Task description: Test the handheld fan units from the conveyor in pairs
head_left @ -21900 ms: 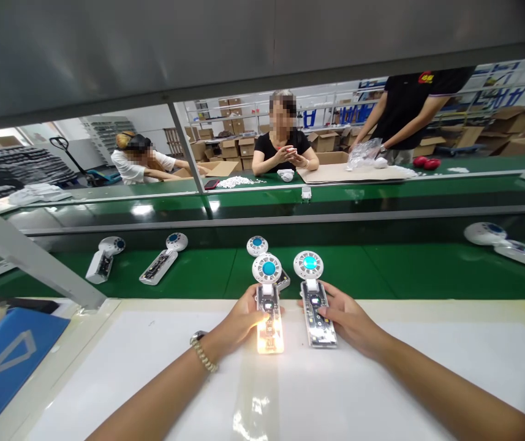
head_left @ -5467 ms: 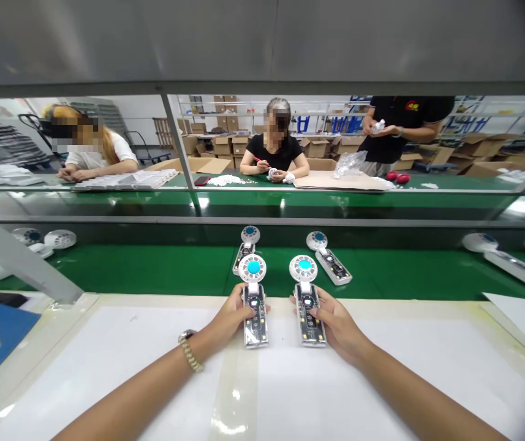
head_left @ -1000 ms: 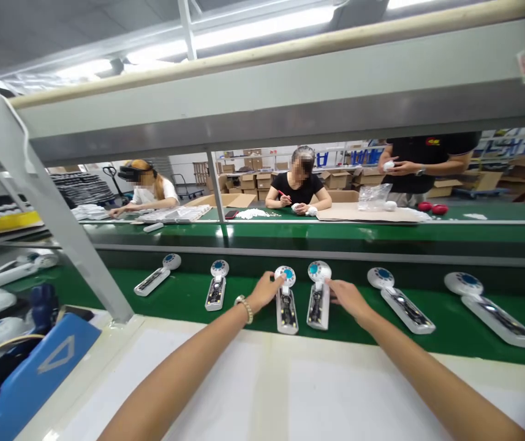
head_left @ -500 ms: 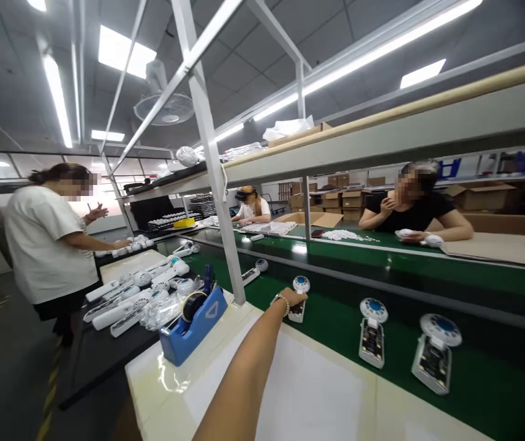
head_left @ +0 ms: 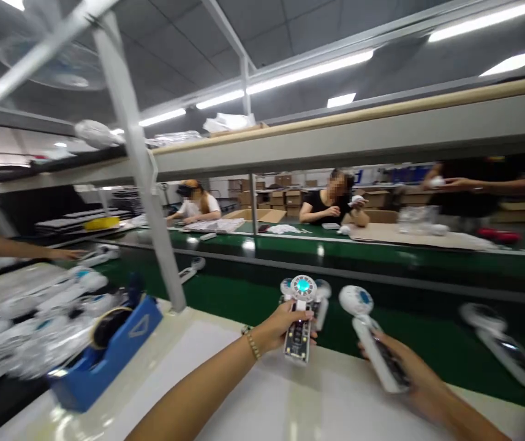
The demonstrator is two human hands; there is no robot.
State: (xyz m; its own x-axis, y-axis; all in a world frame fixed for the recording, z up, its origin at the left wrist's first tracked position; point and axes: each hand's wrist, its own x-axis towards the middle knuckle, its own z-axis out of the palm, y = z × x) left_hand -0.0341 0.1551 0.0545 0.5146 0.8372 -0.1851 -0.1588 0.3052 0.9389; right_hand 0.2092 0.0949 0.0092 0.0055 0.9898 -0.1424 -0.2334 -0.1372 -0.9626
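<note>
My left hand [head_left: 285,324], with a bracelet at the wrist, is closed on a white handheld device [head_left: 298,334] with a round head. Its centre glows blue, and a dark circuit board shows in the open body. Parts of other round-headed devices [head_left: 323,293] show just behind it; whether they are held too, I cannot tell. To the right, my right hand [head_left: 411,370] grips a second white device [head_left: 375,352], tilted, its round head pointing up and left. That hand is somewhat blurred. Both hands are above the near edge of the green conveyor belt [head_left: 239,294].
A blue tape dispenser [head_left: 106,361] stands on the white worktop [head_left: 216,343], beside a metal post [head_left: 140,159]. Wrapped devices [head_left: 37,312] lie at left. Another device [head_left: 505,349] lies on the belt at right. Co-workers sit across; a person's arm [head_left: 18,245] reaches in at left.
The view has swung right. My left hand has lifted the device from the belt and brought it nearer. My right hand has come into view, holding another device.
</note>
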